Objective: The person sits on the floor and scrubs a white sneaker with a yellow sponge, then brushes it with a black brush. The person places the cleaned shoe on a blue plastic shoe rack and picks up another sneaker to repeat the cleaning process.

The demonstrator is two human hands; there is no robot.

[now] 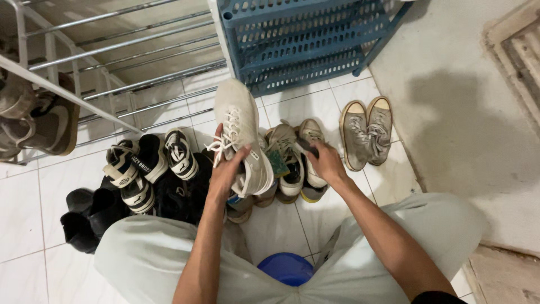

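Grip: left hand (226, 169) is wrapped round the side of a white lace-up sneaker with a pale rubber sole (243, 135), fingers closed on the upper by the laces, thumb tucked underneath.
Other hand: right hand (325, 162) sits closed over the heel collar of a worn grey-and-cream sneaker with a yellow-edged sole (306, 163), which stands on the floor; whether it is pinching or only resting there, I cannot tell.
Where it is: the white sneaker is lifted clear of the pile, toe pointing away towards the blue plastic slatted shoe rack (304, 39), sole turned partly to the right.
How it should handle: light, I'd judge, soft in the upper and stiff along the sole. Mid-foot or heel looks the surest hold; the loose laces dangle and could snag.
Arm pose: both forearms reach forward and down between the knees, left wrist cocked up, right wrist flat and low.
Around: black-and-white striped sneakers (147, 166) and black shoes (84, 217) to the left, a grey canvas pair with pale toe caps (367, 134) apart on the white tiled floor (34, 197) to the right, a metal bar shoe rack (112, 62) top left.
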